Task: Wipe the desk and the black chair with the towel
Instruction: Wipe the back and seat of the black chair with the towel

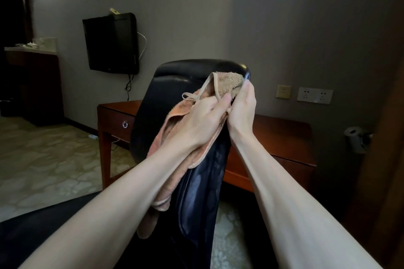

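The black chair [166, 98] stands in the middle of the view, its glossy backrest turned edge-on toward me. A pink-brown towel [229, 82] is draped over the top right corner of the backrest and hangs down its left face. My left hand [203, 116] grips the towel against the chair back. My right hand [242, 107] pinches the towel's upper part at the backrest's right edge. The reddish wooden desk [282, 135] stands right behind the chair, against the wall.
A black television [111, 43] hangs on the wall at the left, with cables below it. Wall sockets [314, 95] sit above the desk at the right. A dark cabinet [32, 81] stands far left. Patterned carpet [43, 159] covers the floor.
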